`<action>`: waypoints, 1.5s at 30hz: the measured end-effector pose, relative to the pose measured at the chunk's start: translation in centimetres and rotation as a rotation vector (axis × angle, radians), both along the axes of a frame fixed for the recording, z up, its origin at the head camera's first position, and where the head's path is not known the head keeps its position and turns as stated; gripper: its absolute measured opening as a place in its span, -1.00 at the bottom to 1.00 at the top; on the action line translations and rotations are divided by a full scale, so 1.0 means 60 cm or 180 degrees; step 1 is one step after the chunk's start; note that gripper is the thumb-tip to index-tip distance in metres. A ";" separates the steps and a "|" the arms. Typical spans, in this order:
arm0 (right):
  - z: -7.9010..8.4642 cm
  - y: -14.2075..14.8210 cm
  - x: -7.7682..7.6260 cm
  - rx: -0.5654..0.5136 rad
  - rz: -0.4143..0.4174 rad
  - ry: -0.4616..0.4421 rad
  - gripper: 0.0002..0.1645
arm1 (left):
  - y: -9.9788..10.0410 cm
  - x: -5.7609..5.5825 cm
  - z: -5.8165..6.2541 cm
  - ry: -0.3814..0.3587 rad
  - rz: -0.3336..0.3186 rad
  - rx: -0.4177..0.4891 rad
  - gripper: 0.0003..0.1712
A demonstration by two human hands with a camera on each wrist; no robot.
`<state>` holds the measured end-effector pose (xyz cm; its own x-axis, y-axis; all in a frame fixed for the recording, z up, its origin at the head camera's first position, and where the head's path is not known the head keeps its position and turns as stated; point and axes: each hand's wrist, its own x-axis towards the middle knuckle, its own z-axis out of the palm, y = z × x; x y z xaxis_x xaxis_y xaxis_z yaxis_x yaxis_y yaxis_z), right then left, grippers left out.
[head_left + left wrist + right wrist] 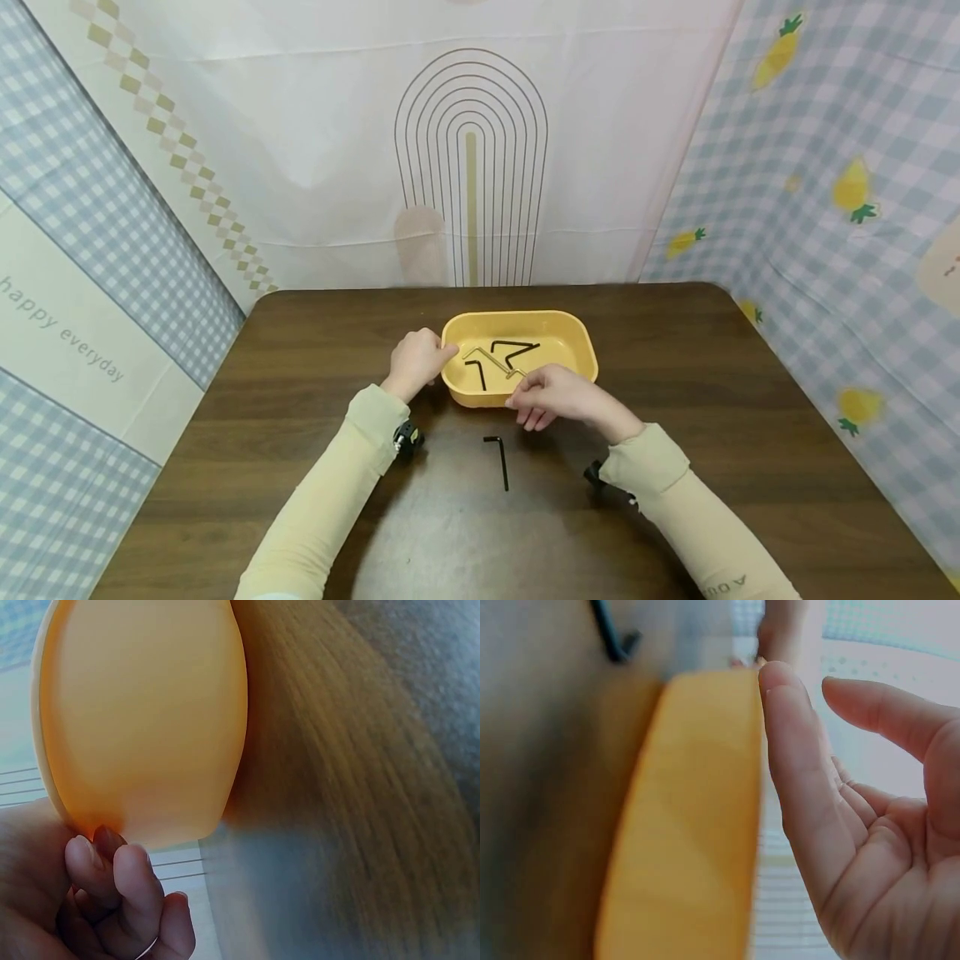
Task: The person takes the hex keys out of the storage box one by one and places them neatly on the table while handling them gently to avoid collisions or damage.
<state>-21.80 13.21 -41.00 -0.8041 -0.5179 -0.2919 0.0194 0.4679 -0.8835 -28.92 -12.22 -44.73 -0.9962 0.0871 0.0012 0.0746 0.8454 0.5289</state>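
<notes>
A yellow plastic tray point(457, 392) holds several L-shaped hex keys. Black ones lie at its left point(482, 377) and toward its back, and a gold hex key point(491, 360) crosses the middle. My left hand point(417, 362) grips the tray's left end, thumb over the rim; in the left wrist view its fingers point(135, 877) curl below the tray wall point(150, 720). Over the near rim is my right hand point(558, 393). In the right wrist view its thumb and index finger point(802, 772) stand apart with nothing between them, beside the tray's outer wall point(690, 802).
One black hex key point(503, 467) lies on the brown wooden table point(300, 467) in front of the tray, between the forearms. Patterned cloth point(322, 167) hangs behind the table and along both sides. Each wrist carries a small black camera mount point(407, 437).
</notes>
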 end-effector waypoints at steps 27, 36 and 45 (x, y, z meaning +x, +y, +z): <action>0.047 0.053 -0.103 0.0163 -0.0154 0.0124 -0.54 | -0.002 -0.003 -0.005 -0.0003 -0.0014 -0.0022 -0.49; 0.012 0.052 -0.129 0.0335 -0.0146 0.0082 -0.58 | -0.003 -0.003 -0.009 -0.0008 -0.0016 -0.0022 -0.48; -0.014 0.037 -0.141 0.0740 -0.0127 0.0232 -0.71 | -0.002 -0.003 -0.004 0.0000 -0.0023 -0.0074 -0.47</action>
<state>-30.26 15.45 -41.82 -0.8459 -0.4111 -0.3399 -0.0181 0.6590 -0.7519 -29.12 -12.36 -44.97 -0.9955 0.0944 -0.0008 0.0808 0.8568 0.5092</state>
